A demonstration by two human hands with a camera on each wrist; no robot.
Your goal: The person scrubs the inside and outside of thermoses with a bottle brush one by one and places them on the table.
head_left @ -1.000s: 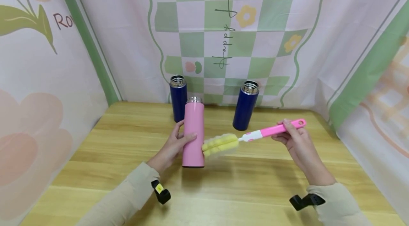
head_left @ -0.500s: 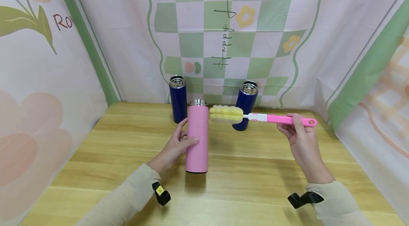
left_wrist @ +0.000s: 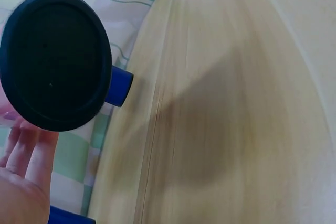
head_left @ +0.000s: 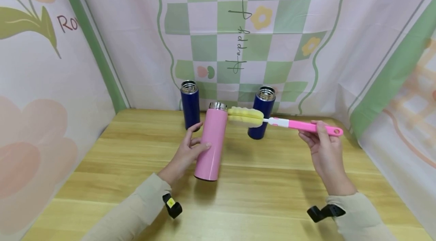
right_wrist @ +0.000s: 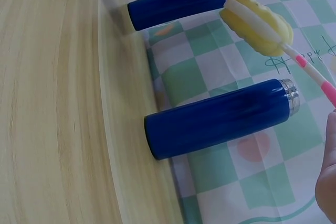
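Observation:
My left hand (head_left: 186, 151) grips a pink thermos bottle (head_left: 212, 144) above the table, its steel mouth up and its top tilted to the right. In the left wrist view the bottle's black base (left_wrist: 55, 61) faces the camera and covers most of its body. My right hand (head_left: 325, 154) pinches the pink handle of a bottle brush (head_left: 308, 126). The brush's yellow sponge head (head_left: 246, 116) lies level beside the bottle's upper right side, just under the steel neck. Whether sponge and bottle touch, I cannot tell.
Two uncapped navy thermos bottles stand upright at the back of the wooden table (head_left: 259, 199): a left one (head_left: 190, 106) behind my left hand and a right one (head_left: 259, 118) partly behind the brush. A patterned curtain (head_left: 228, 17) hangs behind them.
The brush has risen and moved to the right, from low beside the pink bottle to near its neck. The bottle has shifted slightly and now tilts to the right.

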